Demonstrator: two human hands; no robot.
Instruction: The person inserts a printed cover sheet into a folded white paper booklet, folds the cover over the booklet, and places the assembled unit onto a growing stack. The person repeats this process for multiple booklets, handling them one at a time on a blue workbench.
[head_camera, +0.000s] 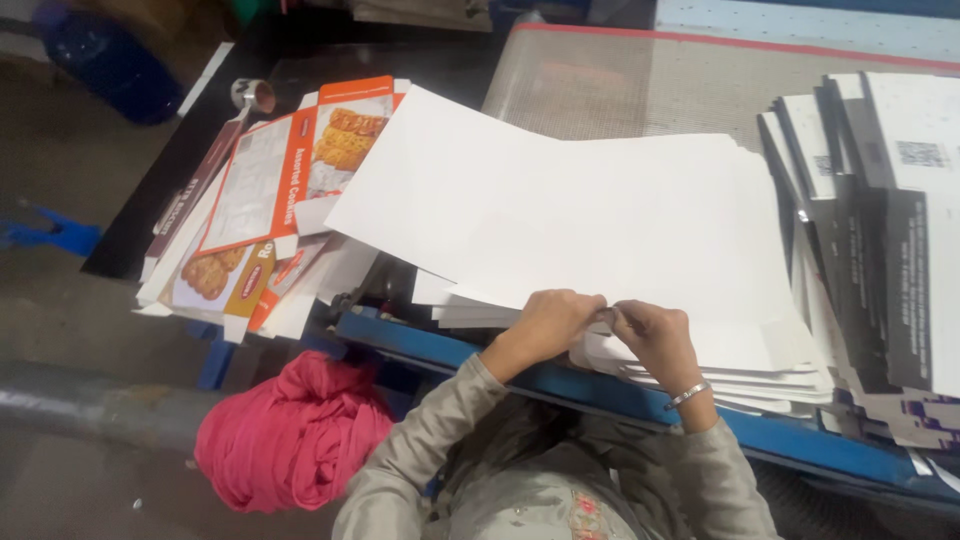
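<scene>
White card sheets (560, 220) are lying stacked on the blue-edged table (480, 352), their near edge hiding under both hands. Left hand (548, 322) and right hand (652, 335) are pinching that edge shut (fingertips hard to make out). Left of the stack, printed orange cartons (290, 175) are fanning out; a pink cloth bundle (290, 435) is sitting below on the floor.

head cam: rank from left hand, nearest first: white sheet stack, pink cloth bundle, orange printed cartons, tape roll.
From the left hand:
1. white sheet stack, under the fingers
2. pink cloth bundle, lower left
3. orange printed cartons, upper left
4. tape roll, far upper left
</scene>
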